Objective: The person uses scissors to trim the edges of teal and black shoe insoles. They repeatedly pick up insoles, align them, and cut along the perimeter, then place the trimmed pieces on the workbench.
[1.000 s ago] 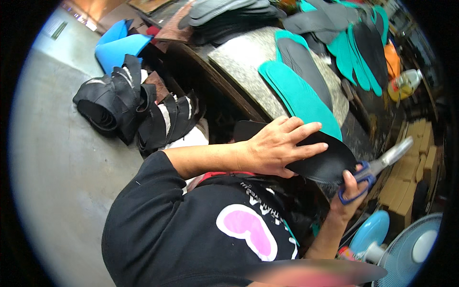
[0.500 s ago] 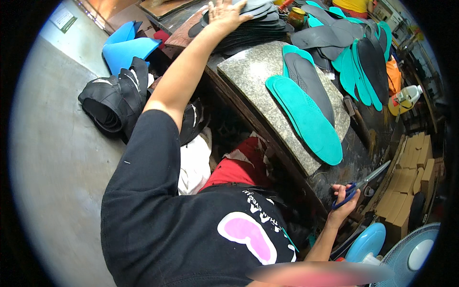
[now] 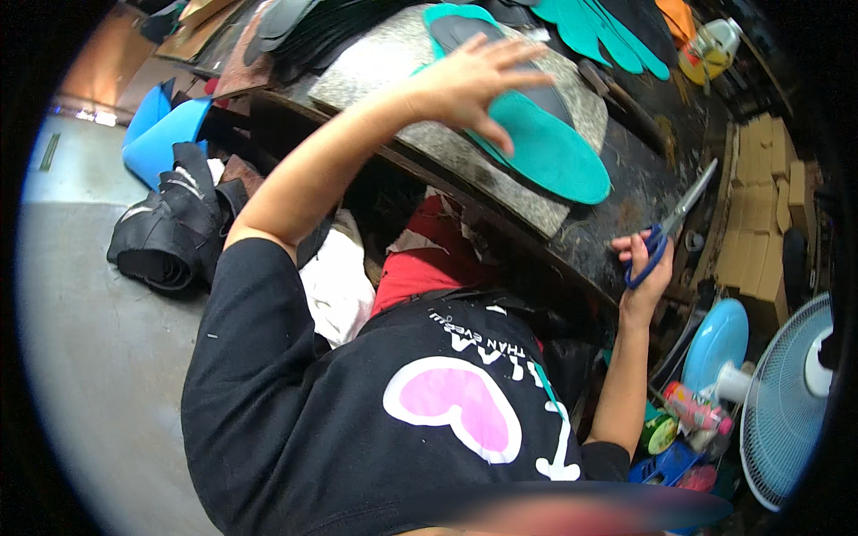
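My left hand (image 3: 474, 85) hovers with spread fingers over teal insoles (image 3: 567, 161) lying on a speckled stone slab (image 3: 527, 210). Nothing shows in that hand, which hides part of the insoles. Underneath them a dark grey insole (image 3: 454, 29) with a teal edge is partly visible. At the right, my right hand (image 3: 652, 272) grips scissors (image 3: 686, 198) by their blue handles, blades pointing up and away from me. A pile of black insole pieces (image 3: 349, 40) lies left of the slab, cut off by the view's upper edge.
A hammer (image 3: 639, 112) rests right of the slab. More teal insoles (image 3: 599, 36) lie farther back, near a jug of yellow liquid (image 3: 709, 52). Cardboard boxes (image 3: 755, 214) and a blue fan (image 3: 786, 402) stand at the right. Rolled black material (image 3: 165, 241) lies at the left.
My left hand has left the black pile and come back over the teal insoles, fingers spread. The scissors stay in my right hand. The whole view has shifted.
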The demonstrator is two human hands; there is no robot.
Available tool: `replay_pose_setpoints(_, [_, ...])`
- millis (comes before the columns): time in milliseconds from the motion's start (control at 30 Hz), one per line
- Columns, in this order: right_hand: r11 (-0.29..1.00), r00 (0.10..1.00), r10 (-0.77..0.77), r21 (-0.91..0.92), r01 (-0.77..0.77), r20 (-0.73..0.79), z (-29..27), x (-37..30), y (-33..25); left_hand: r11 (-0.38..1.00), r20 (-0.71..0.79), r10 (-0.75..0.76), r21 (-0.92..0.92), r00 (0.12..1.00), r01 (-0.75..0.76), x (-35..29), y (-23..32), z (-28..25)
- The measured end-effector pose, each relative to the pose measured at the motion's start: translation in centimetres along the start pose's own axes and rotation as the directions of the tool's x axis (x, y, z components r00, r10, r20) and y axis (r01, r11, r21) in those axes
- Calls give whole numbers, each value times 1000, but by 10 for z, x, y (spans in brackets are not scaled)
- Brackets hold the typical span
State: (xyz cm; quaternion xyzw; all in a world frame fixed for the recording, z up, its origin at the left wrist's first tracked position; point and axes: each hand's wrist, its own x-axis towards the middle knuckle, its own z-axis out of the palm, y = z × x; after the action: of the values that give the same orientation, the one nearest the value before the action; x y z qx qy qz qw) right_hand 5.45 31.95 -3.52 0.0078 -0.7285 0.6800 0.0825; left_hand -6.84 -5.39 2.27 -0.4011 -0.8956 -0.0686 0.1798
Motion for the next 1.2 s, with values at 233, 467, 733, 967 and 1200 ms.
replay_pose_setpoints(233, [1000, 1000, -6, -31, 5, -29, 5, -15, -4, 969, -124, -142, -219, 982, 112, 22, 80, 42])
replay_pose_setpoints(467, [862, 871, 208, 338, -379, 445, 28, -62, -36, 893, -235, -258, -428, 937, 139, 24, 81, 43])
replay_pose_setpoints(733, [385, 704, 272, 596, -704, 656, 51, -56, -45, 942, -232, -198, -314, 952, 119, 24, 81, 45])
replay_pose_setpoints(967, [494, 772, 490, 601, -628, 405, 50, -61, -28, 937, -259, -225, -324, 939, 134, 21, 78, 52])
replay_pose_setpoints(1200, [928, 973, 210, 294, -231, 101, 16, -73, -42, 996, -601, -81, -80, 795, 41, 19, 88, 3])
